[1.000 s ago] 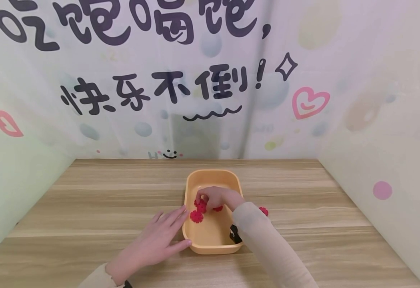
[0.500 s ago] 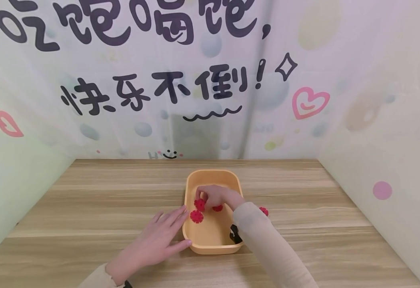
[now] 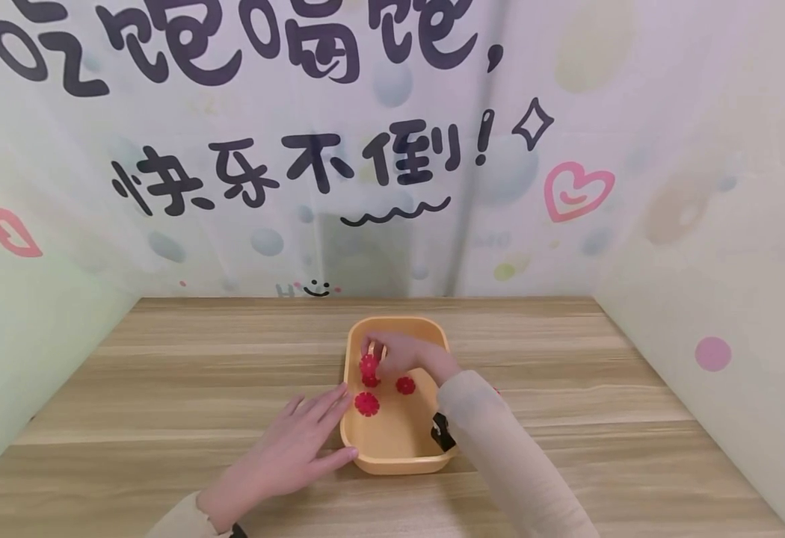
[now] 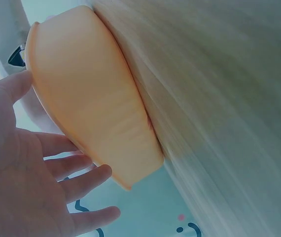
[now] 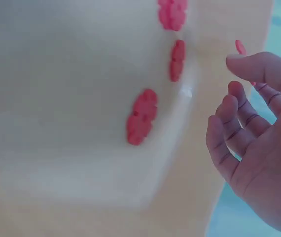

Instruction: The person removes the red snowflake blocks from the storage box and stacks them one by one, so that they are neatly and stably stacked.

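Observation:
My right hand [image 3: 402, 355] is over the far-left part of an orange tray [image 3: 398, 467], pinching a red disc [image 3: 368, 365] between thumb and finger. In the right wrist view the pinched disc [image 5: 239, 47] shows edge-on behind the thumb of the hand [image 5: 263, 118]. Under it in the tray lies another red disc [image 3: 371, 382]; more discs lie at the left wall [image 3: 367, 404] and near the middle [image 3: 405, 385]. My left hand [image 3: 291, 448] rests against the tray's left side, fingers spread. The left wrist view has that hand [image 4: 42, 168] touching the tray's rim [image 4: 56, 121].
A black object [image 3: 442, 432], partly hidden by the right sleeve, is by the tray's near-right side. The edge of a red piece [image 3: 497, 390] peeks out beyond the sleeve. Wooden tabletop [image 3: 231, 359] surrounds the tray, with printed curtain walls behind and at both sides.
My right hand has risen and moved slightly away with a red disc, uncovering the disc near the tray's middle. The sleeve now hides most of the red piece at the right. My left hand stays put.

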The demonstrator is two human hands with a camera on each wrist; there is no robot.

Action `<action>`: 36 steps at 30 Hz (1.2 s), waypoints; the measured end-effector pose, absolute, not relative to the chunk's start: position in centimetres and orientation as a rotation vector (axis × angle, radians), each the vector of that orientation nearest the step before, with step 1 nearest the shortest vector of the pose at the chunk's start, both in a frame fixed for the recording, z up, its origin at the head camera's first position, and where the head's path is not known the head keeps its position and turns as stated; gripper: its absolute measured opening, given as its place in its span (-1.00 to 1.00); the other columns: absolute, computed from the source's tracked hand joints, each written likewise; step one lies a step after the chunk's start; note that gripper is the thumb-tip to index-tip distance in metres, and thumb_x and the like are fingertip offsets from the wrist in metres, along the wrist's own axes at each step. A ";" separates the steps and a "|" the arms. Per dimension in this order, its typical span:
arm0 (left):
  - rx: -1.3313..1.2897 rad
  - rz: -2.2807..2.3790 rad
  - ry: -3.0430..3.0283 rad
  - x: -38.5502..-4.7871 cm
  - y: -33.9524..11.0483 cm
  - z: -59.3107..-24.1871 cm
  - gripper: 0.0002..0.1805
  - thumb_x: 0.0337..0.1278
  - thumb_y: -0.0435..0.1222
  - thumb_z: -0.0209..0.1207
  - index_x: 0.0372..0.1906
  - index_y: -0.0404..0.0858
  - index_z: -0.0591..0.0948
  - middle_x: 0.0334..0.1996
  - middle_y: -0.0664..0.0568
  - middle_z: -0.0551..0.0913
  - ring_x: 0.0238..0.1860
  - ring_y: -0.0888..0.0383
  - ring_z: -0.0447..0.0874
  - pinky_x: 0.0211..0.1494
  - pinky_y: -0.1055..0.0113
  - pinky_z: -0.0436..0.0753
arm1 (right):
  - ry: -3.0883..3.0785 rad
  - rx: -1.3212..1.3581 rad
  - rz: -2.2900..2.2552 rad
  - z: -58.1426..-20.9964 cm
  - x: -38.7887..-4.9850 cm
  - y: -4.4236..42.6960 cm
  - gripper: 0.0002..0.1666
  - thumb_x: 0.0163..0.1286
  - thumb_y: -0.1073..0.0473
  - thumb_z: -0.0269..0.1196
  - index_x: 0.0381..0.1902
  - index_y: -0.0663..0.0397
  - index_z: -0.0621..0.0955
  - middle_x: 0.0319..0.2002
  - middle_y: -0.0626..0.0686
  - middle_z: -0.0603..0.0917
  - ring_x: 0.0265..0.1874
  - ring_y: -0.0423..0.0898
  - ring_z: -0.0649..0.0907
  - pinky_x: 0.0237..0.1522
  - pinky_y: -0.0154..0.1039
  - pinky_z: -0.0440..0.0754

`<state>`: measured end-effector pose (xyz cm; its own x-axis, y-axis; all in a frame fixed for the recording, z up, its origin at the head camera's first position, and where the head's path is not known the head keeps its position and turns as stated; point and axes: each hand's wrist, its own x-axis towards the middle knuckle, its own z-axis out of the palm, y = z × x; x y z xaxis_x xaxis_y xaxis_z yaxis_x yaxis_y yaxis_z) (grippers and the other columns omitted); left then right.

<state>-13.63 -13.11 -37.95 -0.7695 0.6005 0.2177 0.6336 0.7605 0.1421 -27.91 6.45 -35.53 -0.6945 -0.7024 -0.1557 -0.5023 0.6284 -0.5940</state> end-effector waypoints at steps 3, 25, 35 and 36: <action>-0.987 -0.305 -2.795 -13.6 -13.1 -37.9 -0.22 0.11 0.19 -0.13 0.27 -0.29 0.24 0.26 -0.06 0.20 0.20 0.03 0.18 0.11 -0.11 0.17 | 2.459 -1.027 -0.799 -34.7 -27.9 6.8 -0.66 0.02 0.37 0.23 -0.24 0.05 0.42 -0.35 -0.04 0.50 -0.33 -0.08 0.49 -0.35 -0.33 0.50; -0.987 -0.295 -2.787 -13.6 -13.1 -37.9 -0.23 0.11 0.17 -0.10 0.25 -0.31 0.26 0.25 -0.09 0.21 0.19 0.02 0.21 0.11 -0.10 0.19 | 2.475 -1.086 -0.971 -31.2 -27.6 11.6 -0.62 0.02 0.40 0.27 -0.19 0.09 0.42 -0.30 0.03 0.49 -0.34 -0.02 0.51 -0.33 -0.27 0.53; -0.994 -0.298 -2.744 -13.5 -13.1 -38.2 -0.24 0.10 0.16 -0.09 0.25 -0.31 0.26 0.25 -0.07 0.21 0.19 0.02 0.21 0.08 -0.12 0.21 | 2.476 -1.042 -0.996 -31.3 -26.9 14.8 -0.60 0.03 0.35 0.25 -0.15 0.05 0.40 -0.27 0.02 0.47 -0.29 -0.05 0.48 -0.26 -0.20 0.50; -0.993 -0.297 -2.743 -13.5 -13.1 -38.1 -0.24 0.10 0.17 -0.09 0.25 -0.31 0.26 0.25 -0.07 0.21 0.19 0.02 0.21 0.08 -0.12 0.21 | 2.473 -1.056 -1.000 -31.3 -26.8 15.1 -0.61 0.03 0.35 0.24 -0.15 0.06 0.40 -0.27 0.03 0.47 -0.29 -0.04 0.48 -0.25 -0.19 0.49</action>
<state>-13.52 -13.06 -38.14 -0.7512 0.6058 0.2620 0.6478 0.7527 0.1172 -26.82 15.12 -31.34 -0.6972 -0.7166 0.0199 -0.5289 0.4954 -0.6890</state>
